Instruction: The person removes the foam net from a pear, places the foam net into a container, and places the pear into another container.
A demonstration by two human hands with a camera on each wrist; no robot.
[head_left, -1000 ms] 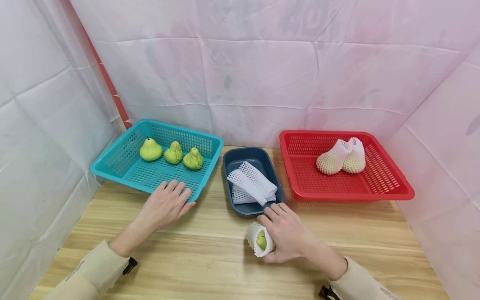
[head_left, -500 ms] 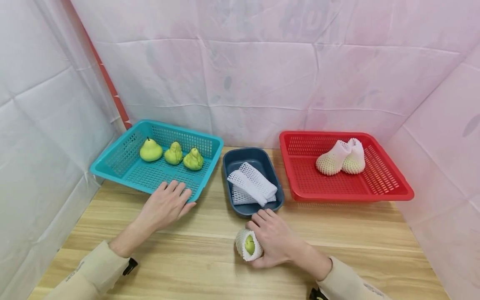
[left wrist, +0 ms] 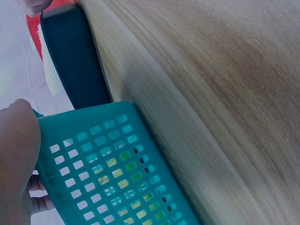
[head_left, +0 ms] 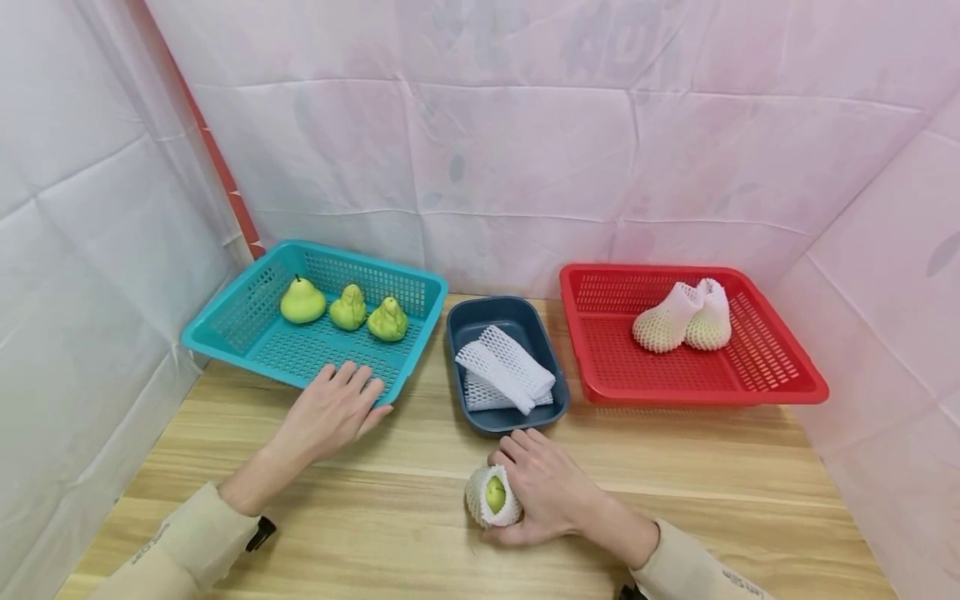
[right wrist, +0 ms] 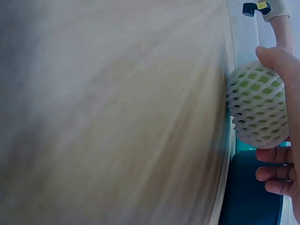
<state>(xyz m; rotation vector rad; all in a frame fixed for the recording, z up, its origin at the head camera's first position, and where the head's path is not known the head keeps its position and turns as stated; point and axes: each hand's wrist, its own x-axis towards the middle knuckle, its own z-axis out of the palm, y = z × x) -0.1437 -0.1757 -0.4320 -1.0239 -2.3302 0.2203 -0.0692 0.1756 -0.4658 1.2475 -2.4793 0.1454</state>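
Observation:
My right hand grips a pear in a white foam net sleeve, with the thumb on the near side and the fingers on the far side. Green fruit shows through the sleeve's mouth and mesh. In the right wrist view, some fingertips are off the sleeve. The wrapped pear is at the tabletop, just in front of a dark blue tub. My left hand rests on the front rim of a teal basket, its fingers over the edge. Three bare pears sit inside that basket.
Several white foam net sleeves lie flat in the blue tub. To the right, a red basket holds two pears in foam nets. Cloth walls close off the back and both sides of the wooden table.
My right hand has moved left and slightly nearer with the wrapped pear, away from the blue tub's front edge. My left hand has stayed on the teal basket's rim.

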